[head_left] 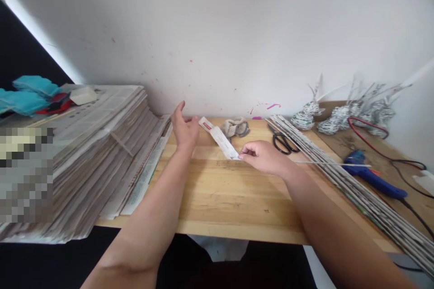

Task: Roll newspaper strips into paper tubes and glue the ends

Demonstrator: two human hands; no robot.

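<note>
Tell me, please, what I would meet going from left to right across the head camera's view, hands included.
Newspaper stack → left hand → paper strip → right hand → scissors → leftmost paper figure → blue corded tool.

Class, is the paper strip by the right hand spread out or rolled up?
Mostly spread out: the paper strip shows a long face reaching to the right hand.

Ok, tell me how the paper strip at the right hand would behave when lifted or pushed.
The paper strip looks thin, so probably light and floppy. The right hand is at one end, so the far end may droop. Its flat shape suggests sliding, not rolling.
</note>
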